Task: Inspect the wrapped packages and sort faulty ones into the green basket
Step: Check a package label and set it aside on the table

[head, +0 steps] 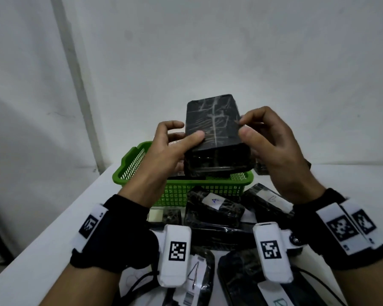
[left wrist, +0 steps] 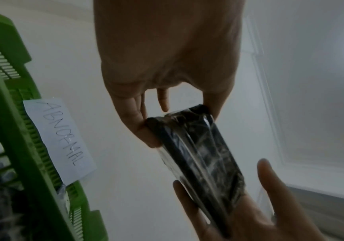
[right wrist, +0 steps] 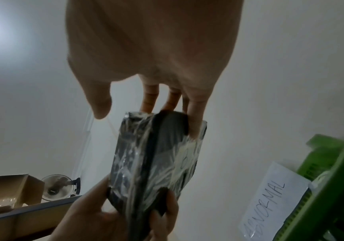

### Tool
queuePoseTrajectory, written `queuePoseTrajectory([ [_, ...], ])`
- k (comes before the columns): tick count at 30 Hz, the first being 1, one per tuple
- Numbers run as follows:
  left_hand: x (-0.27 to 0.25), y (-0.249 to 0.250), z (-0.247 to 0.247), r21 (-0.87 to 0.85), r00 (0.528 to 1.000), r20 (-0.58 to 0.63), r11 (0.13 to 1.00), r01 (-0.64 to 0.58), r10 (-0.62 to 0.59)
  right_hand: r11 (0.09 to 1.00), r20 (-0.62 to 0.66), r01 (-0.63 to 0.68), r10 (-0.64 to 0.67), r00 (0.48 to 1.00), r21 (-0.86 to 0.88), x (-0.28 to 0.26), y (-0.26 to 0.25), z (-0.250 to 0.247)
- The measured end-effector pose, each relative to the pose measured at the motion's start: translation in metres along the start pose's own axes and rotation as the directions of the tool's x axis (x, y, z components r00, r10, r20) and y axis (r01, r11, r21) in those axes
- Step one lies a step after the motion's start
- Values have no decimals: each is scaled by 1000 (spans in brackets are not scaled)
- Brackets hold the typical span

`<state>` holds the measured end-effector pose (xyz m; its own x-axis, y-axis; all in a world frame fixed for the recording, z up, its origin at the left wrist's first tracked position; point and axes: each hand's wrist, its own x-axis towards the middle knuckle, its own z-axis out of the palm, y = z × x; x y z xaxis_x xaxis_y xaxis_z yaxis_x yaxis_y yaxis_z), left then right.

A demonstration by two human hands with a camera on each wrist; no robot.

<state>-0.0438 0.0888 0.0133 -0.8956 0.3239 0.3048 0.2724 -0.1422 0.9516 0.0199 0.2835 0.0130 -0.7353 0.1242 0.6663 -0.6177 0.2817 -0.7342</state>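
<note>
Nearest, below both wrists, wrapped packages (head: 215, 212) lie heaped on the white table (head: 42, 235), some with handwritten paper labels. Above them, the left hand (head: 170, 149) pinches 1 black film-wrapped package (head: 215, 133) at its left edge, thumb on the top face and fingers behind; the right hand (head: 272, 140) pinches the right edge likewise, fingers curled round it. Held tilted between the 2 hands, it hangs directly over the green basket (head: 142, 160), which already holds at least 1 package and carries a paper tag reading "ABNORMAL" (left wrist: 61, 140). Inspection looks to be the step in hand. Next comes a verdict: turn it to check the wrap, then drop it into the basket just beneath if faulty, otherwise set it aside.
</note>
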Motion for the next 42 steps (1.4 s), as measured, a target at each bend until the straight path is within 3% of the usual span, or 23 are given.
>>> queuePoseTrajectory([
  [2,1,-4,0,47,999,45,999,-14,12,998,-85,-52,53,995,21,1,-1,0],
  [4,-2,-3,1,101,993,108,994,-52,41,980,-155,-186,194,969,65,4,-3,-3],
  [6,-5,-1,5,140,986,157,987,-80,57,937,-128,-329,343,931,121,6,-6,-8],
  [8,-7,0,8,164,983,177,983,-86,56,904,-58,-393,407,912,166,6,-10,-12],
  [19,-6,2,2,249,983,104,953,-172,150,965,-90,-257,261,961,53,0,-9,2],
  [22,-8,6,-2,303,975,143,931,-205,168,975,-64,-190,183,981,-113,-2,-11,-1],
  [25,-9,9,-2,235,977,140,953,-191,161,925,-97,-185,161,982,-331,-3,-9,-5],
  [27,-8,10,-2,198,980,115,963,-182,162,910,-100,-194,168,981,-367,-4,-8,-5],
  [31,-6,10,-5,278,983,35,943,-184,181,934,-18,-320,322,947,-157,-3,-13,2],
  [34,-6,12,-13,298,980,57,934,-197,189,904,29,-427,428,903,-31,-1,-17,6],
  [38,-11,17,-8,204,972,117,953,-222,202,940,5,-339,339,941,51,-1,-12,5],
  [42,-13,14,5,185,961,9,944,-275,278,984,-63,-175,173,983,-25,-3,-12,3],
])
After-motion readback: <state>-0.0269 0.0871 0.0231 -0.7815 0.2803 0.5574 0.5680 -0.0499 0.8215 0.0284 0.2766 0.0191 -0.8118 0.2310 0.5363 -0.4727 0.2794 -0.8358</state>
